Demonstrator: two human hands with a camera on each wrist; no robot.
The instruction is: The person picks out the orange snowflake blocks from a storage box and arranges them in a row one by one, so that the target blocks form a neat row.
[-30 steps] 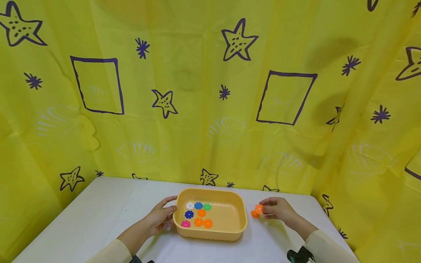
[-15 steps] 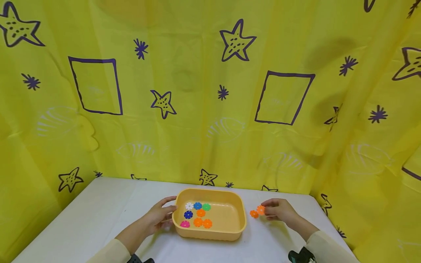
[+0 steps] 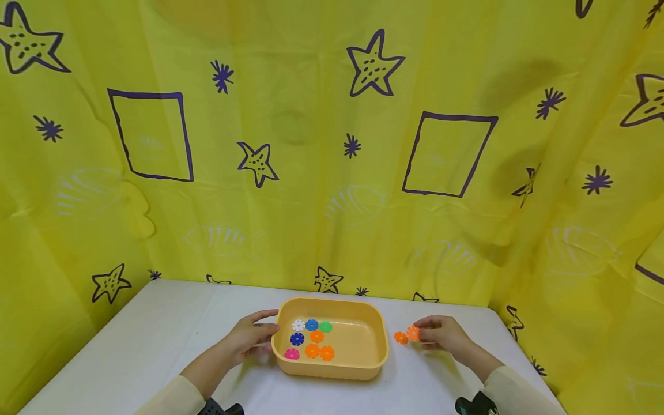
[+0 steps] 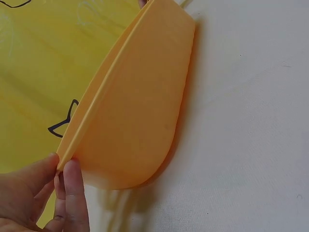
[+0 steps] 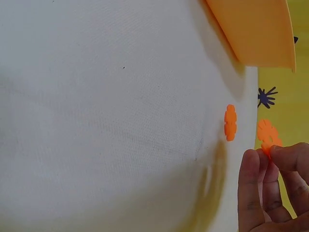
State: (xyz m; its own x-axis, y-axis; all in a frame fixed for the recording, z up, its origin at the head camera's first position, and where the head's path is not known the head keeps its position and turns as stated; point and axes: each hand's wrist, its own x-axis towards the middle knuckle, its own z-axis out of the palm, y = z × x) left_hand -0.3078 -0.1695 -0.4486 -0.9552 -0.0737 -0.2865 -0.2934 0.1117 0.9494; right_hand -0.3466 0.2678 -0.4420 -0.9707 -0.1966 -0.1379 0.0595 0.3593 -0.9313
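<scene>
A yellow-orange plastic basin (image 3: 358,346) stands on the table, with several flower-shaped snowflake discs inside: orange (image 3: 312,350), white (image 3: 298,325), blue, green and pink. My left hand (image 3: 252,337) pinches its left rim between thumb and fingers; the left wrist view shows the grip on the rim (image 4: 79,130). To the right of the basin, my right hand (image 3: 441,333) pinches an orange snowflake disc (image 5: 269,134) by its edge, raised above the table. Just left of it, a second orange snowflake disc (image 3: 401,338) lies on the cloth, apart from the fingers.
White cloth covers the table (image 3: 171,328). A yellow patterned curtain (image 3: 311,230) hangs behind it and along both sides. Dark wrist devices (image 3: 474,403) show at both sleeves.
My right hand has shifted slightly right and down with its orange snowflake disc, widening the distance from the one on the table. My left hand keeps its hold on the basin.
</scene>
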